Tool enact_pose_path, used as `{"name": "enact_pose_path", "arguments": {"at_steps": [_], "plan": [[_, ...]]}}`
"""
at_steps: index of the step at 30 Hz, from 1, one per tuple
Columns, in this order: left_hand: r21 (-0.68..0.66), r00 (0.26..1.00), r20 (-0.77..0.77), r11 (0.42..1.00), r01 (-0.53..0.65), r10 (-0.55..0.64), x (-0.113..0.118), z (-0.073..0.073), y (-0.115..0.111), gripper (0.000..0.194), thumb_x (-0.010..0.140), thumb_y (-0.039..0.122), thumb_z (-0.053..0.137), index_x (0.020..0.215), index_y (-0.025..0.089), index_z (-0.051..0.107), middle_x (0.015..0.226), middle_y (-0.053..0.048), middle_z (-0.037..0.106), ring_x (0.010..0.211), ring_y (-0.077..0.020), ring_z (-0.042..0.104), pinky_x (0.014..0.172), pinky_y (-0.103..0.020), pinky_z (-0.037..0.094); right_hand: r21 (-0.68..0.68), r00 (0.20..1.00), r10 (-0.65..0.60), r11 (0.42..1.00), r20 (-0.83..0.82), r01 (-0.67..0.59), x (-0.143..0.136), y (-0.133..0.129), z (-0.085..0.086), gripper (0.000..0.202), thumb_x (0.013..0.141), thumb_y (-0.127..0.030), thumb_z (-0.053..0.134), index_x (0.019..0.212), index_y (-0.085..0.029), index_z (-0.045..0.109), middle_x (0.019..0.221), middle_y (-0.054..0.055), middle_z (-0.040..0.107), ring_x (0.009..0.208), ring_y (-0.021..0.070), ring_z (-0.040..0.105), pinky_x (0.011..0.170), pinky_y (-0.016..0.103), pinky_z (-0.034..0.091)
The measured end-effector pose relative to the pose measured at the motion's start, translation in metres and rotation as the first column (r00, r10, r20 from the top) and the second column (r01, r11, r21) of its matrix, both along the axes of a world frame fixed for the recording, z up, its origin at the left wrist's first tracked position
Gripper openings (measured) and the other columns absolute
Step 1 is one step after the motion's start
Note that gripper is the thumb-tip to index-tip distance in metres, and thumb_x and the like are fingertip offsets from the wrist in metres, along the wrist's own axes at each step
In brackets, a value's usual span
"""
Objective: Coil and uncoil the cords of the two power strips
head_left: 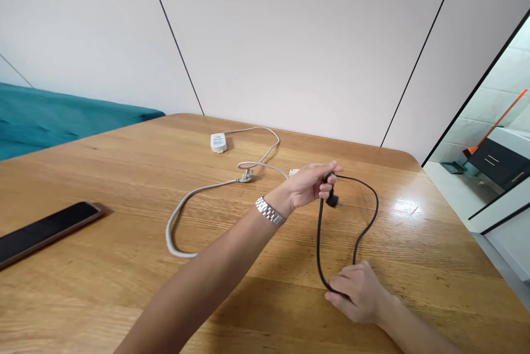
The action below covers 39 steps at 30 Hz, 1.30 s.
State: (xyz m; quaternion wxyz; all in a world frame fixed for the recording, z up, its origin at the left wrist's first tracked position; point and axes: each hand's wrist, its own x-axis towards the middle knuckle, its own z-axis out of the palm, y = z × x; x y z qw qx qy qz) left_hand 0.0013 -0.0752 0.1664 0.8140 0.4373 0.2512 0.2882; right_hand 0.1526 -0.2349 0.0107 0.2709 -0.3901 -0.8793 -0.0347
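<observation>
A black power cord (318, 238) runs in a loop between my two hands above the right half of the wooden table. My left hand (312, 184), with a silver watch (270, 211) on its wrist, is closed around the cord's upper part. Just below those fingers hangs the cord's black plug (332, 199). Nearer to me, my right hand (359, 292) grips the lower bend of the same cord, fingers wrapped round it. Partly behind my left hand, a small white piece (293, 172) shows on the table; its kind I cannot make out.
Left of my hands lies a thick white cable (170, 227) with a white plug (247, 175). A white box-shaped device (218, 143) on a thin cord rests farther back. A phone (49, 231) lies at the left. White wall panels (290, 39) border the table's (136, 177) far side.
</observation>
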Motion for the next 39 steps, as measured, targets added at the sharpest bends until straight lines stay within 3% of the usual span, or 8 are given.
{"name": "enact_pose_path", "arguments": {"at_steps": [8, 15, 22, 27, 29, 32, 35, 39], "plan": [[0.028, 0.839, 0.004, 0.838, -0.544, 0.545, -0.013, 0.016, 0.056, 0.018, 0.083, 0.010, 0.057, 0.072, 0.017, 0.045, 0.052, 0.007, 0.041, 0.033, -0.0020, 0.028, 0.032, -0.011, 0.016, -0.006, 0.994, -0.110, 0.994, 0.028, 0.110, 0.005, -0.012, 0.004, 0.049, 0.103, -0.039, 0.023, 0.068, -0.021, 0.053, 0.053, -0.001, 0.058, 0.047, 0.0113, 0.051, 0.049, 0.029, 0.021], [-0.083, 0.779, 0.111, 0.787, -0.612, 0.617, -0.037, 0.015, 0.074, 0.022, 0.092, 0.016, 0.044, 0.071, 0.018, 0.039, 0.050, 0.009, 0.033, 0.031, -0.0016, 0.022, 0.030, -0.011, 0.014, 0.018, 0.965, -0.261, 0.965, 0.019, 0.261, -0.005, -0.012, -0.001, 0.033, 0.099, -0.035, 0.036, 0.080, -0.023, 0.060, 0.064, 0.002, 0.063, 0.063, 0.0177, 0.056, 0.054, 0.029, 0.028], [-0.057, 0.690, 0.512, 0.821, -0.567, 0.512, -0.066, 0.009, 0.046, 0.033, 0.099, 0.039, 0.037, 0.074, 0.020, 0.044, 0.052, 0.008, 0.034, 0.032, -0.0034, 0.023, 0.030, -0.012, 0.016, -0.085, 0.817, -0.576, 0.814, 0.016, 0.575, 0.071, 0.026, 0.016, 0.035, 0.091, -0.050, 0.051, 0.073, -0.026, 0.068, 0.076, 0.003, 0.071, 0.082, 0.0231, 0.060, 0.096, 0.049, 0.032], [0.089, 0.701, 0.516, 0.783, -0.616, 0.492, -0.062, 0.017, 0.021, 0.038, 0.093, 0.059, 0.040, 0.106, 0.027, 0.055, 0.060, 0.005, 0.048, 0.033, -0.0046, 0.025, 0.031, -0.016, 0.013, -0.457, 0.600, -0.799, 0.525, 0.025, 0.718, 0.092, 0.065, 0.045, 0.057, 0.088, -0.062, 0.041, 0.047, -0.023, 0.051, 0.052, 0.004, 0.056, 0.055, 0.0203, 0.053, 0.059, 0.034, 0.038], [0.137, 0.680, 0.538, 0.745, -0.653, 0.498, -0.054, 0.016, 0.012, 0.048, 0.090, 0.066, 0.038, 0.119, 0.030, 0.052, 0.058, 0.006, 0.047, 0.033, -0.0053, 0.023, 0.032, -0.017, 0.011, -0.608, 0.520, -0.842, 0.491, -0.145, 0.624, 0.082, 0.079, 0.063, 0.058, 0.085, -0.063, 0.045, 0.043, -0.023, 0.042, 0.044, 0.001, 0.045, 0.046, 0.0161, 0.044, 0.050, 0.030, 0.031], [0.278, 0.716, 0.538, 0.709, -0.648, 0.444, -0.040, 0.009, -0.001, 0.059, 0.087, 0.068, 0.042, 0.134, 0.032, 0.042, 0.055, 0.008, 0.043, 0.033, -0.0056, 0.019, 0.034, -0.018, 0.010, -0.789, 0.270, -0.820, 0.565, -0.504, 0.244, 0.058, 0.096, 0.094, 0.049, 0.082, -0.057, 0.052, 0.049, -0.023, 0.039, 0.042, -0.007, 0.028, 0.038, 0.0092, 0.027, 0.041, 0.024, 0.019], [0.446, 0.823, 0.432, 0.706, -0.551, 0.369, -0.025, 0.000, -0.010, 0.067, 0.085, 0.065, 0.052, 0.141, 0.032, 0.036, 0.057, 0.007, 0.046, 0.036, -0.0050, 0.020, 0.036, -0.018, 0.012, -0.685, -0.059, -0.700, 0.711, -0.712, -0.159, 0.034, 0.103, 0.122, 0.033, 0.077, -0.046, 0.060, 0.061, -0.021, 0.046, 0.048, -0.010, 0.030, 0.038, 0.0068, 0.025, 0.038, 0.021, 0.016], [0.486, 0.843, 0.275, 0.690, -0.536, 0.462, -0.003, -0.012, -0.017, 0.066, 0.081, 0.065, 0.057, 0.129, 0.021, 0.050, 0.056, 0.007, 0.044, 0.041, -0.0054, 0.027, 0.040, -0.019, 0.017, -0.445, -0.251, -0.496, 0.864, -0.831, -0.234, 0.004, 0.098, 0.141, 0.034, 0.078, -0.052, 0.059, 0.082, -0.019, 0.061, 0.069, -0.002, 0.058, 0.057, 0.0111, 0.054, 0.049, 0.022, 0.042]]}}
